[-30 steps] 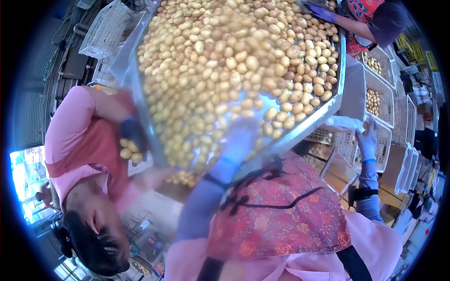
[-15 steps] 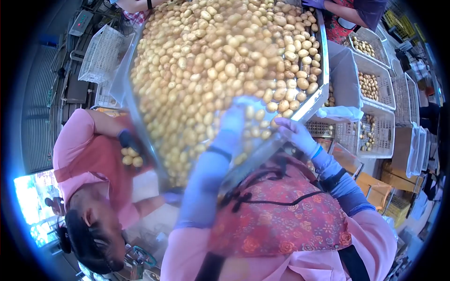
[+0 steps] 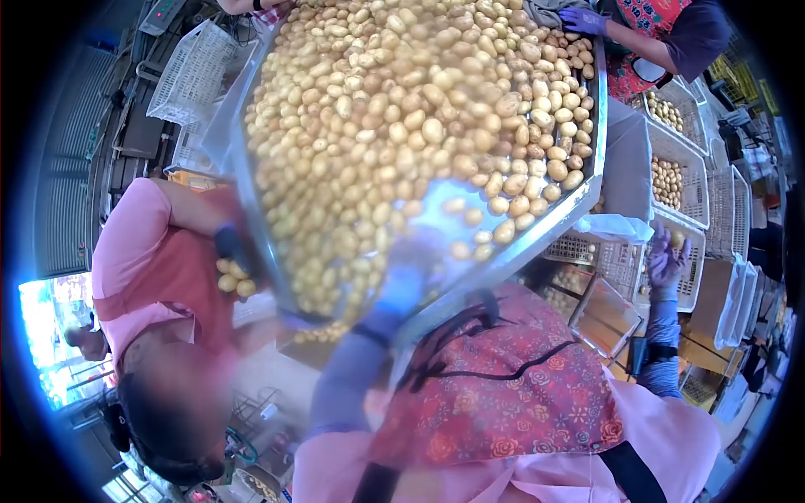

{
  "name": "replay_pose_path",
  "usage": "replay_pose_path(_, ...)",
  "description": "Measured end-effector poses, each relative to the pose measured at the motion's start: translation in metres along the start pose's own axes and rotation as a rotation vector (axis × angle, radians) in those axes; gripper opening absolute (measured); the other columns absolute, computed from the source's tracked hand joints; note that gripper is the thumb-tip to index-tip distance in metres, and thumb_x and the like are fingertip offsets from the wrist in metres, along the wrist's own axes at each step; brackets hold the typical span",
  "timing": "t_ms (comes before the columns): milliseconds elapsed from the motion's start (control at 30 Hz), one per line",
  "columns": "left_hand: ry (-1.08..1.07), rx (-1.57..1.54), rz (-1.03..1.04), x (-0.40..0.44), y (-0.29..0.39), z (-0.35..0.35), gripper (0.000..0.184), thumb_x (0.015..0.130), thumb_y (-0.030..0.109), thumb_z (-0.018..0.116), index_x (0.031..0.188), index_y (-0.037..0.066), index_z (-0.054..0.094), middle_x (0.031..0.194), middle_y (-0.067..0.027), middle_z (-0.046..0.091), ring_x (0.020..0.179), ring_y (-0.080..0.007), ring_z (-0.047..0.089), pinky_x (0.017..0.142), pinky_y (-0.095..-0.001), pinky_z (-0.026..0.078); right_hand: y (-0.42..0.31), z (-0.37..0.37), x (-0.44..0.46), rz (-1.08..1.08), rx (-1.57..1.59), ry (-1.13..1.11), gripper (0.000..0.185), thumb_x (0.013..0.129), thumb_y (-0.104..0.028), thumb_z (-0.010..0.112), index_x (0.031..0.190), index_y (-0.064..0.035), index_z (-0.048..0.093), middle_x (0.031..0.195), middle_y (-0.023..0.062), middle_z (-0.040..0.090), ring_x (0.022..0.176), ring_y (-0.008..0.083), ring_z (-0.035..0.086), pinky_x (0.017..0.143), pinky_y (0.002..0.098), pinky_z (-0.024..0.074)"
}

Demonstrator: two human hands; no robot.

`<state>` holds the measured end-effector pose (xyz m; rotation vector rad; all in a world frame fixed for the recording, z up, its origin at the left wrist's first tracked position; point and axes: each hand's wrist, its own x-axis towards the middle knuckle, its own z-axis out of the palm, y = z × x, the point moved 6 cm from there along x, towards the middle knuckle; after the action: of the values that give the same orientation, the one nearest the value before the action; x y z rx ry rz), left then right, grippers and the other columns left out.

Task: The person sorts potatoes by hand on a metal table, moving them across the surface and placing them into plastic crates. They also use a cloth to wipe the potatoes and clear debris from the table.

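Observation:
Many pale yellow, potato-like round items (image 3: pixel 369 126) cover a metal-edged sorting table (image 3: pixel 558 214). Over its near part, by a bare bluish patch, is my left hand (image 3: pixel 417 256), gloved and smeared by motion; its fingers cannot be made out. My right hand (image 3: pixel 667 261), in a pale purple glove, is off to the right at a white crate (image 3: pixel 689 277). One potato (image 3: pixel 677 240) shows between its fingers.
At the left, a co-worker in pink leans over the table beside a few potatoes (image 3: pixel 236 277). Another person's purple-gloved hand (image 3: pixel 582 20) is at the top right. White crates (image 3: pixel 692 184) stand along the right; an upright white crate (image 3: pixel 194 71) is at upper left.
My right hand has moved from the table's near edge out to the crate on the right. My left hand has stayed over the near part of the table, shifting slightly down.

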<state>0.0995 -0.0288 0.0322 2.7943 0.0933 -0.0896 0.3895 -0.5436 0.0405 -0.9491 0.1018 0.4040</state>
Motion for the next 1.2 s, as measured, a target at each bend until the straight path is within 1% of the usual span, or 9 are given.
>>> replay_pose_path(67,0.094,0.153,-0.061,-0.007,-0.001,-0.035,0.058,0.089,0.032,0.061,0.139,0.009,0.046,0.134,-0.0142,0.051,0.13,-0.0308,0.044,0.109,-0.0536,0.03,0.004,-0.012,0.027,-0.234,-0.836,-0.005,0.054,0.091,-0.026,0.06,0.138,-0.0061,0.045,0.125,0.0126,0.059,0.109,0.0175,0.06,0.08,0.0288,0.0545)
replay_pose_path(200,0.366,0.165,-0.08,0.055,-0.01,-0.049,0.056,0.089,0.028,0.059,0.139,0.007,0.044,0.128,-0.0182,0.055,0.118,-0.0353,0.054,0.099,-0.0511,0.042,0.112,0.235,0.04,0.135,-0.949,-0.208,0.067,0.088,-0.023,0.068,0.146,-0.0128,0.038,0.133,0.0065,0.05,0.11,0.0196,0.057,0.089,0.0323,0.0488)
replay_pose_path(267,0.208,0.118,-0.182,0.101,-0.018,-0.036,0.054,0.089,0.025,0.058,0.138,0.006,0.045,0.122,-0.0201,0.058,0.109,-0.0367,0.059,0.089,-0.0496,0.048,0.163,0.323,0.051,-0.062,-1.421,-0.473,0.067,0.085,-0.026,0.069,0.145,-0.0131,0.042,0.131,0.0103,0.057,0.112,0.0239,0.059,0.094,0.0373,0.0491)
replay_pose_path(300,0.042,0.076,-0.292,0.118,-0.022,-0.019,0.052,0.089,0.024,0.058,0.137,0.006,0.045,0.118,-0.0207,0.059,0.105,-0.0369,0.061,0.084,-0.0487,0.051,0.202,0.33,0.063,-0.729,-1.696,-0.542,0.064,0.084,-0.031,0.069,0.141,-0.0131,0.046,0.125,0.0111,0.06,0.107,0.0268,0.061,0.093,0.0402,0.0489)
replay_pose_path(567,0.08,0.008,-0.049,0.093,-0.041,0.046,0.038,0.086,0.019,0.059,0.123,0.012,0.056,0.105,-0.0197,0.061,0.088,-0.0388,0.063,0.07,-0.0483,0.051,0.164,0.324,0.06,-0.13,-1.485,-0.58,0.031,0.083,-0.028,0.067,0.112,-0.017,0.067,0.103,0.0109,0.066,0.099,0.0292,0.063,0.087,0.0412,0.0501)
replay_pose_path(633,0.145,-0.217,-0.18,0.089,-0.019,0.016,0.037,0.085,0.02,0.061,0.12,0.009,0.056,0.102,-0.0176,0.063,0.085,-0.0385,0.063,0.072,-0.0465,0.052,0.146,0.276,0.11,-0.315,-1.211,-0.343,0.036,0.081,-0.023,0.066,0.116,-0.016,0.064,0.109,0.0132,0.064,0.101,0.0313,0.063,0.087,0.0426,0.0502)
replay_pose_path(733,0.396,-0.297,-0.003,0.107,0.027,-0.028,0.034,0.089,0.023,0.058,0.119,0.007,0.056,0.098,-0.0197,0.064,0.085,-0.0387,0.064,0.074,-0.0463,0.053,0.14,0.294,0.131,-0.463,-1.784,-0.432,0.043,0.078,-0.018,0.067,0.12,-0.0111,0.061,0.107,0.0164,0.064,0.099,0.0339,0.064,0.084,0.0434,0.0513)
replay_pose_path(1000,-0.189,-0.645,-0.475,0.245,0.065,-0.005,0.059,0.1,0.052,0.029,0.128,0.007,0.056,0.112,-0.0207,0.064,0.102,-0.0351,0.063,0.088,-0.0446,0.049,0.147,0.299,0.118,-0.214,-1.946,-0.488,0.054,0.067,-0.003,0.069,0.118,-0.0141,0.055,0.112,0.0237,0.055,0.097,0.0398,0.062,0.08,0.0469,0.0509)
replay_pose_path(1200,-0.209,-0.23,-0.224,0.301,0.059,-0.005,0.042,0.088,0.022,0.056,0.13,0.017,0.056,0.117,-0.0223,0.064,0.104,-0.0396,0.063,0.088,-0.0472,0.051,0.175,0.283,0.13,-0.225,-1.881,-0.413,0.05,0.072,-0.005,0.067,0.119,-0.0119,0.054,0.118,0.0243,0.051,0.102,0.039,0.061,0.083,0.0479,0.0507)
